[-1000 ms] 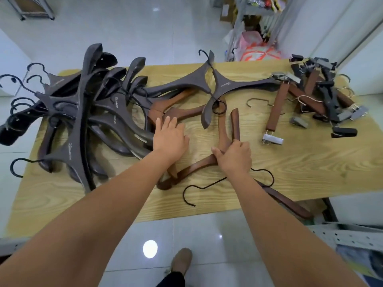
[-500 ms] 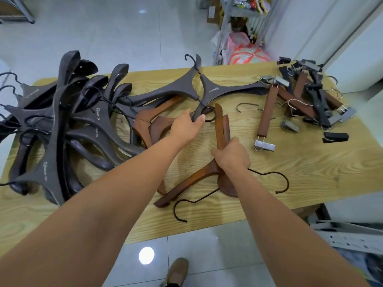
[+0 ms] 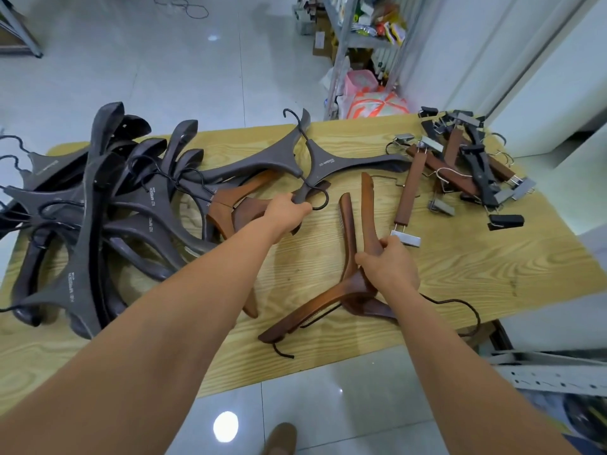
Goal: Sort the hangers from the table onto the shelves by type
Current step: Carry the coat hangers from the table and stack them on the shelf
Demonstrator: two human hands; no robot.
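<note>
Far left: pile of grey hangers [image 3: 98, 224], heaped and tangled, hooks poking out past the edge of the table [image 3: 492, 284]. Two more of that kind lie crossed at the middle back.

Left hand [image 3: 285, 213]: fingers curled round the near arm-tip of one grey hanger [image 3: 328, 165], which lies across the table top. Under and just beside that hand are loose brown hangers [image 3: 236, 198], partly covered by grey ones.

Right hand [image 3: 389, 267]: clenched on a pair of brown hangers [image 3: 348, 234] at the neck. They are stacked one on the other, arms fanned, hooks trailing toward the near edge. Cannot tell if the pair is lifted or resting on the wood.

Right end: clip hangers [image 3: 466, 172], brown and dark bars with metal clips, in a jumble. One brown bar lies apart from them, near the right hand.

Progress, as judged: early. Every hanger in view is on the table; none seen on any shelf. A metal rack [image 3: 361, 44] stands beyond the table holding packets, no hangers visible. Types sit roughly grouped. The browns look to be the batch in hand; greys and clips are all left to do.
</note>
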